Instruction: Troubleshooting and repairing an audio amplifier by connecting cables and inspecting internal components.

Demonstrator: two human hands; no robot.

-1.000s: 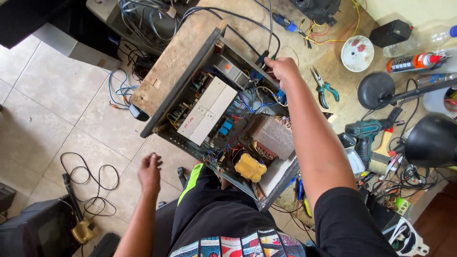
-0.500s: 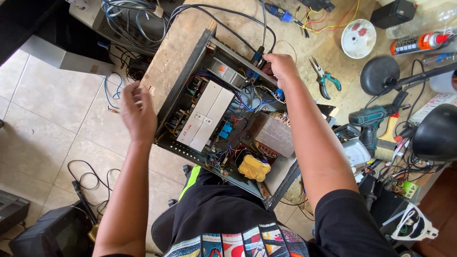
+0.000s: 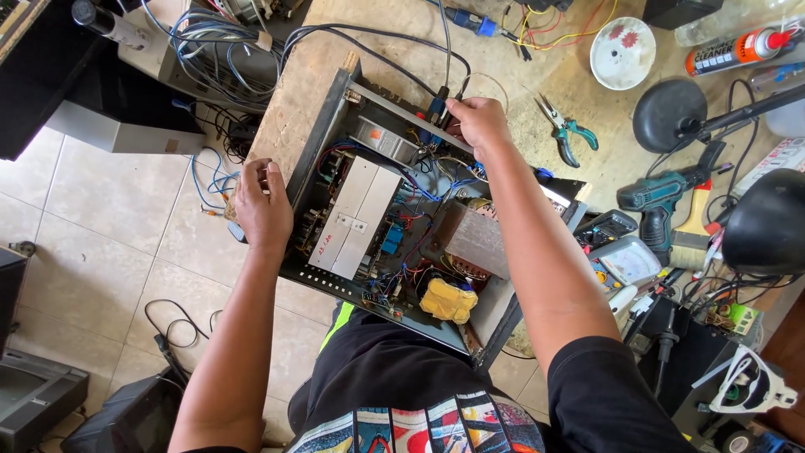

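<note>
An open black electronics chassis (image 3: 312,159) lies on the wooden workbench, showing white heat-sink plates (image 3: 352,218), a metal transformer (image 3: 478,239), a yellow block (image 3: 447,300) and blue wiring. My left hand (image 3: 262,208) rests flat against the chassis's left side wall. My right hand (image 3: 478,122) is at the far rim, fingers pinched on a black cable connector (image 3: 438,105) plugged in there.
Green-handled pliers (image 3: 566,130), a teal cordless drill (image 3: 662,195), a white bowl (image 3: 622,52), a spray can (image 3: 738,49), black lamps (image 3: 767,231) and a meter (image 3: 625,260) crowd the bench's right side. Tangled cables and grey boxes (image 3: 210,59) sit far left. Tiled floor lies below left.
My left hand has risen from beside my knee to the chassis's left wall. My right hand has stayed at the far rim.
</note>
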